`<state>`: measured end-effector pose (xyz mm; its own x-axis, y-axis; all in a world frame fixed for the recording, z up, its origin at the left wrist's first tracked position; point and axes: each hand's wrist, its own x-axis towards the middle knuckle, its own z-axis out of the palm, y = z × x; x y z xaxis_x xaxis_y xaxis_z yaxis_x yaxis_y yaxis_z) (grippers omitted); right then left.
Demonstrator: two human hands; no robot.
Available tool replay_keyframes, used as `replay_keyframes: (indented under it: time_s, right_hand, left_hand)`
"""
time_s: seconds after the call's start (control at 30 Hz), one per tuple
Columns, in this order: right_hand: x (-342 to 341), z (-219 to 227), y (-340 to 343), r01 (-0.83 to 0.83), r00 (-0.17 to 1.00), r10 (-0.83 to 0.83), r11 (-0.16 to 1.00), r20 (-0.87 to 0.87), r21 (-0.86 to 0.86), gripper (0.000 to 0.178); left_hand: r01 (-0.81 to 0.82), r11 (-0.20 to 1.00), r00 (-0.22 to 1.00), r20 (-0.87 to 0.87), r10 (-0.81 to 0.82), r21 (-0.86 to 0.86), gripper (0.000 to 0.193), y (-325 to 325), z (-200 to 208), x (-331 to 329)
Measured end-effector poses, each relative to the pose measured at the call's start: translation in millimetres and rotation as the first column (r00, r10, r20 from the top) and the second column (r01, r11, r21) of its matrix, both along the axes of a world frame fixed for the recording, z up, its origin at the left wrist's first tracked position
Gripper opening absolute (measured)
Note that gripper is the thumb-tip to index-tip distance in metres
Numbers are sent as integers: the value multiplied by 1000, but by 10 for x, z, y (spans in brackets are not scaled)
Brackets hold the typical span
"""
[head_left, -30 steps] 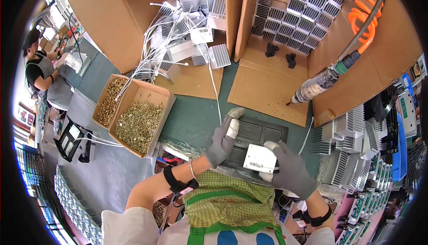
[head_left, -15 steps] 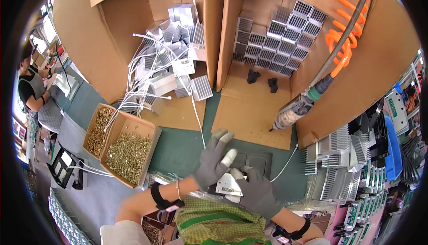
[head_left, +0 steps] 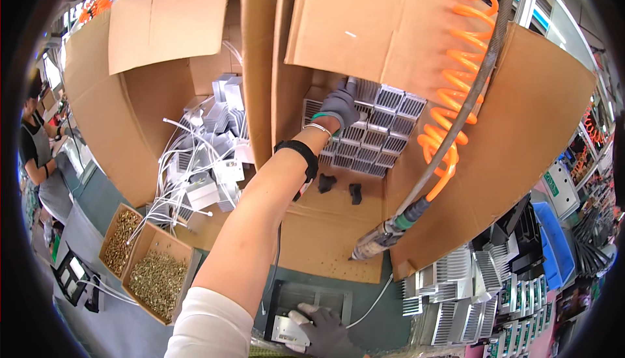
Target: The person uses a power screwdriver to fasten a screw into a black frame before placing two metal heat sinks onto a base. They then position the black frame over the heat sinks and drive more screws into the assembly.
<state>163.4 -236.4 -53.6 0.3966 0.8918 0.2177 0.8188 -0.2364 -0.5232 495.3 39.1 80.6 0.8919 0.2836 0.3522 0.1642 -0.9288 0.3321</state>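
The finned heat sinks [head_left: 384, 123] stand stacked against the back of the right-hand carton [head_left: 319, 237]; the silver block [head_left: 288, 330] lies in front of that carton, over the near-left corner of the black tray [head_left: 325, 298]. The gloved left hand [head_left: 338, 106] reaches the stack's upper left; its grip cannot be told. The right hand [head_left: 325, 335] rests its fingers on the block; closure cannot be told. Both metal parts are judged stiff, fairly light and slightly slippery; the thin fins may bend, so hold by solid sides. The carton's left wall and overhanging flap [head_left: 371, 26] restrict lifting. Open room lies on the carton's floor, between two black parts [head_left: 355, 193] and its front edge, left of the hanging driver [head_left: 381, 237].
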Motion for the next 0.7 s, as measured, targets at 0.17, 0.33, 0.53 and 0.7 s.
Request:
replay_keyframes:
  time_s: [0.17, 0.33, 0.53, 0.7]
  right_hand:
    - [16, -35, 3, 4, 996, -4, 1000, -93, -2, 63]
    - [53, -100, 2, -11, 990, 11, 1000, -140, 0, 65]
    - [67, -124, 5, -18, 992, 17, 1000, -125, -7, 65]
    - [47, -89, 18, -7, 991, 6, 1000, -132, -2, 66]
  left_hand:
    - [6, 1000, 999, 45, -6, 0, 108, 181, -140, 340]
    - [185, 965, 976, 149, -158, -186, 103, 282, -294, 300]
    - [74, 937, 924, 376, 64, -342, 102, 7, -476, 155]
    - [-20, 929, 911, 376, 169, -370, 103, -84, -426, 193]
